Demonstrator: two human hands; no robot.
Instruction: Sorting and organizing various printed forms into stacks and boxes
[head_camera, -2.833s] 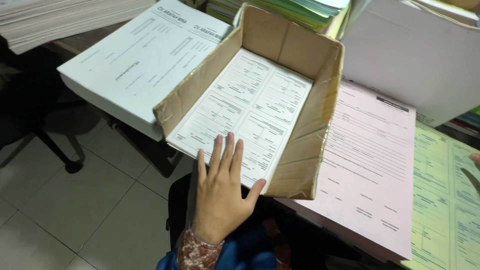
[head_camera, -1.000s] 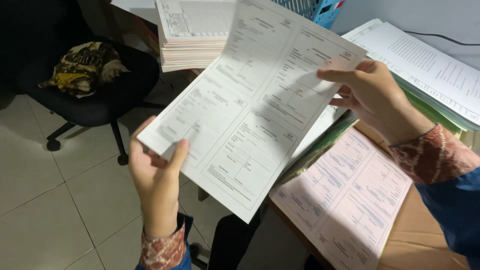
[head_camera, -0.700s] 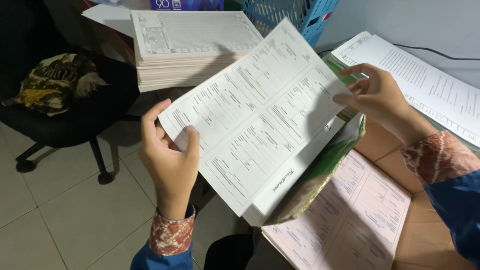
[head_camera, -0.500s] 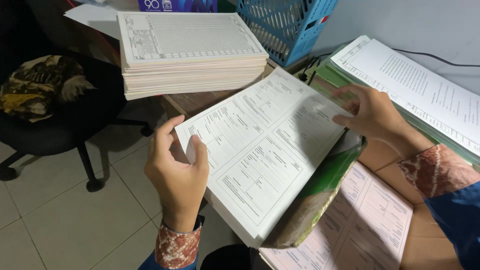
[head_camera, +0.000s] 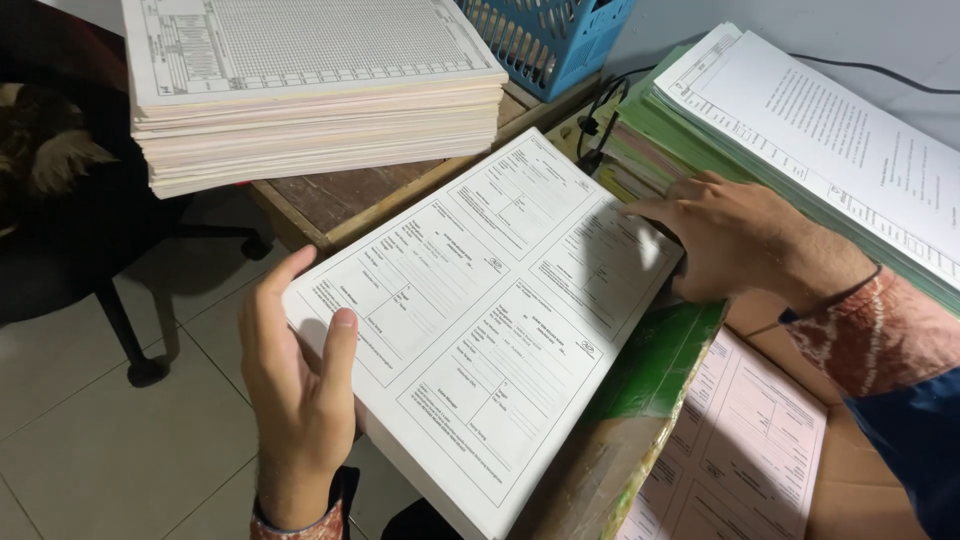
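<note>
**Handling the stack of printed forms**

I hold the stack of white forms slanted between both hands, above the tiled floor and beside the wooden table. My left hand cups its near-left edge, thumb and fingers spread along the side. My right hand rests flat on the far corner, fingers together and extended. The stack looks thick, so I judge it heavy and prone to sag or fan out; sheets are smooth and may slide. Best grip: under the long edges, squeezing the block square. A green wrapped bundle lies just under it. Pink forms lie in a cardboard box below. A taller paper pile sits on the table, near a blue plastic basket.
</note>
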